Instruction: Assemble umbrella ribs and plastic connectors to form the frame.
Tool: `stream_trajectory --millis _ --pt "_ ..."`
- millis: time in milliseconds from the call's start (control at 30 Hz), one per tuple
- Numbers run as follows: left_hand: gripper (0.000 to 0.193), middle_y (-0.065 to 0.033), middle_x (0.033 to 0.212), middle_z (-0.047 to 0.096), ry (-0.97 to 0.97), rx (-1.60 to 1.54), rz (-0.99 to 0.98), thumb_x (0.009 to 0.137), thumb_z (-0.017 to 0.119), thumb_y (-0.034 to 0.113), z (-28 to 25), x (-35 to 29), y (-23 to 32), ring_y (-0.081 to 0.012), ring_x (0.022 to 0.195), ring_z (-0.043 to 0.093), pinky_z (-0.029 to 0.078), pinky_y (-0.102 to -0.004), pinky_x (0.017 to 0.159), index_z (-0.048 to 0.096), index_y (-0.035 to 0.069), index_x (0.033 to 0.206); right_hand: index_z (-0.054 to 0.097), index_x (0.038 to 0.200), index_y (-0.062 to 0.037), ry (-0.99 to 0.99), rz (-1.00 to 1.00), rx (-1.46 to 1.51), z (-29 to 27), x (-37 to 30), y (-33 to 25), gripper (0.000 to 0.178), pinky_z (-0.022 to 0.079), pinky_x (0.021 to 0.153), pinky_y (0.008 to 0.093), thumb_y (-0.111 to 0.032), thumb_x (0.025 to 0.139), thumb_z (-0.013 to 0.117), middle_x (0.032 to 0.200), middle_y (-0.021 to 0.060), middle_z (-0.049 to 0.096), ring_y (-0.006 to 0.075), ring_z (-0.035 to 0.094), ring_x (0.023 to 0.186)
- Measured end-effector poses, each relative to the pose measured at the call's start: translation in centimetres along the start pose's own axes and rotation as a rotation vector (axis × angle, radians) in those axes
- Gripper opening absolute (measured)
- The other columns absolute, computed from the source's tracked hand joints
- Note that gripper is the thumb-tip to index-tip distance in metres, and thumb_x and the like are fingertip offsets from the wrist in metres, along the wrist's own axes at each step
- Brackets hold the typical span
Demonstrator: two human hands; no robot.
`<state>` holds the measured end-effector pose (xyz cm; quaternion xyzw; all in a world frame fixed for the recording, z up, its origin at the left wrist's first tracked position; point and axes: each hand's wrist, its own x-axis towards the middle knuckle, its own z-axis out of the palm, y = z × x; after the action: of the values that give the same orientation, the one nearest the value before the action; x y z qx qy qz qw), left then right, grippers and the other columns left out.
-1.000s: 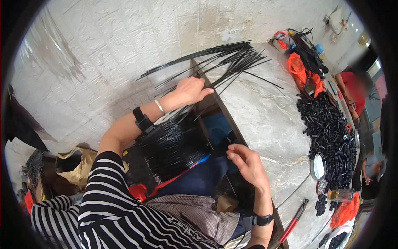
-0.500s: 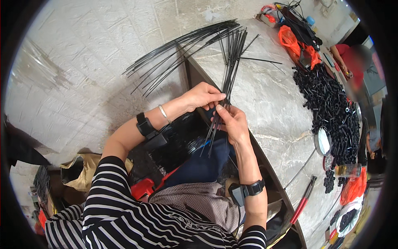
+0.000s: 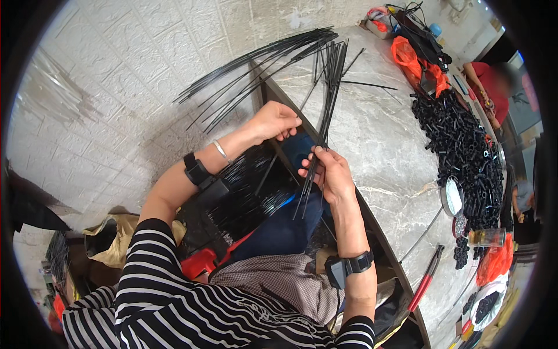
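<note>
Black strips in a loose bundle, and the right hand has them, its grip closed around their lower part, thumb pressed over, upper ends fanning above the grey marbled bench! Across to the left hand, just apart, thumb and fingertips nipped together on what looks like 1 thin strip. More curved strips overhang the bench corner. Further right, red-handled pliers lie near heaped small black tubular parts, and a co-worker in red sits beyond!
</note>
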<state>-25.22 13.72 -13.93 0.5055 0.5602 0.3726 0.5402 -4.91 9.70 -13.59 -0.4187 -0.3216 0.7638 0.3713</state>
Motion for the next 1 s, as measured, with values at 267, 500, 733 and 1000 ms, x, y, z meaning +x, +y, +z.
stream_trajectory --millis 267,500,733,1000 --pt "0.031 -0.0153 0.108 0.063 0.423 1.337 0.383 0.078 0.065 0.011 -3.0 1.1 2.5 -0.0323 0.098 0.059 0.05 -0.0422 0.07 0.065 0.009 0.109 0.045 0.119 0.0014 -0.044 0.084 0.139 -0.2 -0.7 -0.6 0.032 0.032 0.044 0.0228 -0.024 0.099 0.047 0.082 0.0076 0.054 0.0092 0.04 0.055" --pt "0.058 -0.011 0.144 0.039 0.26 1.363 0.492 0.079 0.055 0.0 -8.4 6.3 0.1 -0.0327 0.129 0.038 0.035 -0.0505 0.103 0.048 0.018 0.134 0.047 0.116 0.0014 -0.015 0.068 0.22 -1.4 -1.9 -2.6 0.033 0.026 0.04 0.0198 -0.027 0.102 0.039 0.08 0.0061 0.05 0.0073 0.033 0.051" --pt "0.061 -0.0115 0.149 0.031 0.31 1.684 0.336 0.085 0.062 0.014 -10.7 4.9 3.6 -0.0316 0.137 0.03 0.031 -0.0481 0.108 0.039 0.019 0.141 0.049 0.112 0.0005 0.128 -0.201 0.056 -2.9 -7.5 -6.3 0.028 0.021 0.036 0.0192 -0.022 0.101 0.037 0.071 0.0026 0.046 0.0044 0.03 0.048" --pt "0.031 -0.0102 0.092 0.068 -0.219 0.175 0.619 0.09 0.064 0.021 7.3 -1.7 8.2 -0.019 0.082 0.065 0.052 -0.0299 0.076 0.063 -0.001 0.112 0.058 0.095 -0.0007 0.108 -0.368 0.146 -3.3 -10.4 -6.6 0.021 0.023 0.037 0.0191 -0.02 0.096 0.05 0.065 0.0008 0.048 0.0045 0.032 0.044"
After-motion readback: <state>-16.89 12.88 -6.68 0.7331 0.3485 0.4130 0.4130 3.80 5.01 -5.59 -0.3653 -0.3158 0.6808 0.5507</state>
